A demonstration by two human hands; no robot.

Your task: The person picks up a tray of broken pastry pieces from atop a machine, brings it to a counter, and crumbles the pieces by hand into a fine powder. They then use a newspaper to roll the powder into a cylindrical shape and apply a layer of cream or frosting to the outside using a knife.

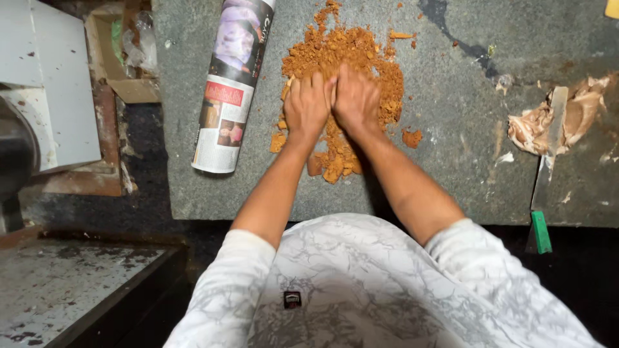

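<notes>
A heap of crumbly orange-brown clay (348, 55) lies on a grey stone slab (451, 161). My left hand (307, 106) and my right hand (356, 102) press side by side, knuckles up, into the heap's near part. The fingers of both are curled down into the crumbs, so the fingertips are hidden. Loose lumps of the same clay (334, 169) lie between my forearms, near the wrists.
A rolled magazine (233, 84) lies on the slab to the left of the heap. At the right, a long flat blade with a green handle (547, 174) rests across a smear of pale brown paste (580, 116). A cardboard box (122, 51) sits beyond the slab's left edge.
</notes>
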